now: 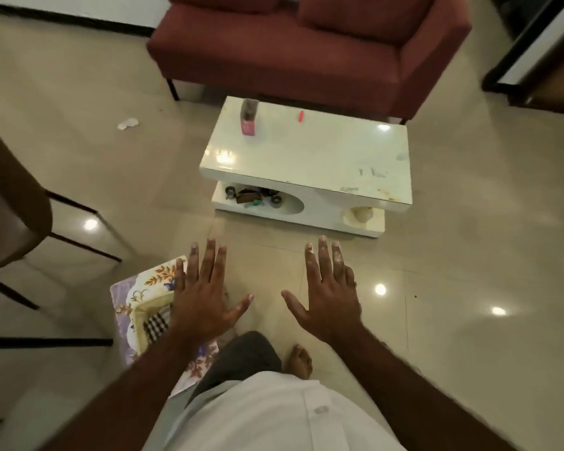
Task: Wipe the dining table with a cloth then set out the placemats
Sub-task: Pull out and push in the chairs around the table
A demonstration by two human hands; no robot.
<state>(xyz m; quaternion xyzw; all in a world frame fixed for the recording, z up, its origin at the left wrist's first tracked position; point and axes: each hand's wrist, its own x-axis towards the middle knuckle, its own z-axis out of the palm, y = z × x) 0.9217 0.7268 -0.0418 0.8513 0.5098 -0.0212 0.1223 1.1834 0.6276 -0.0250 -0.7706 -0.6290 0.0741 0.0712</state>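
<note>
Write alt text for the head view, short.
A person's two bare hands, left hand and right hand, are held out flat with fingers spread and empty above a glossy beige tiled floor. Ahead stands a low white glossy coffee table before a dark red fabric sofa. A floral patterned mat lies under the left hand.

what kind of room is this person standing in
Most likely a home living room. A red sofa stands behind a low white coffee table on a glossy tiled floor, and part of a brown chair shows at the left edge. Both hands are held out open and hold nothing.
</note>
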